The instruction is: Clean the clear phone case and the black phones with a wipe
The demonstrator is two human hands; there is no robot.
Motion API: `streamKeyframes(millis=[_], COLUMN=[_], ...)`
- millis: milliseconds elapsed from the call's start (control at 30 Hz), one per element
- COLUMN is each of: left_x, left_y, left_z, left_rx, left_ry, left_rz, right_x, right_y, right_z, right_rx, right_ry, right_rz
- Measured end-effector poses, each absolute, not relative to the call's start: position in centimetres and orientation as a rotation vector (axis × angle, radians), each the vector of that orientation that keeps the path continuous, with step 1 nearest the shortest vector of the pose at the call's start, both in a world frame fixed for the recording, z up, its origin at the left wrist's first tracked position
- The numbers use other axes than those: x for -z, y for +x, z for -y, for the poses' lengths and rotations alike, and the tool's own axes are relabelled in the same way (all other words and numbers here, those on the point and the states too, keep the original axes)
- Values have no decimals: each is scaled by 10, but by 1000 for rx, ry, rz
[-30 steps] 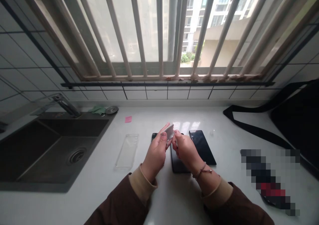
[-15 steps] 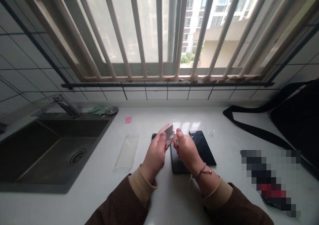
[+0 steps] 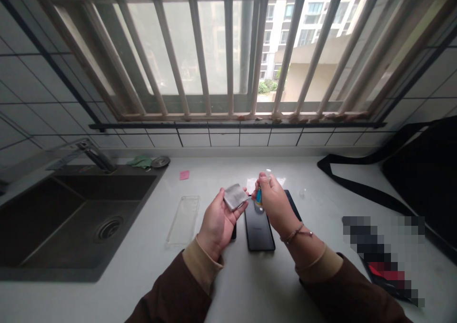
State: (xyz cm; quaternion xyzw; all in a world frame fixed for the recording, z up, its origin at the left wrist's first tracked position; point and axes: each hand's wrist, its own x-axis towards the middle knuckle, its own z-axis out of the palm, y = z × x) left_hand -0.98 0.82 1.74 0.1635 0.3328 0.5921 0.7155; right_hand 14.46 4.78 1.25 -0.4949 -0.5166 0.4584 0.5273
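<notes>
The left hand pinches a small grey cloth above the countertop, over the dark phone lying mid-counter. The right hand is closed around a little spray bottle; aiming its nozzle squarely at the cloth, close in, would keep liquid off the phone.

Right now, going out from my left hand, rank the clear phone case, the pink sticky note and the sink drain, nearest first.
1. Clear phone case: on the counter just left of the left hand.
2. Pink sticky note: farther back, toward the tiled wall.
3. Sink drain: far left, down in the sink.
</notes>
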Motion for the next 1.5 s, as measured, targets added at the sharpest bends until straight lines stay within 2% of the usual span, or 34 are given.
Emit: streamKeyframes(millis=[100,267,400,867,1100,1500], left_x=[-17,-17,-19,-13,-8,-3], left_y=[-11,-13,-12,-11,-11,-11], left_z=[-9,-10,-10,-11,-12,-15], left_rx=[-1320,-1369,-1377,-1349,-1372,-1383], left_ry=[358,325,320,329,290,275], left_rz=[-738,-685,-664,-799,-851,-842], right_x=[-29,-44,-38,-23,1,34], right_y=[147,141,130,140,123,121], right_z=[-57,-51,-43,-102,-153,-163], right_rx=[-1115,-722,-633,-734,-790,-801], right_ry=[-1247,-1380,-1429,-1401,-1266,-1241], right_rz=[1302,1899,2041,1654,1628,1719])
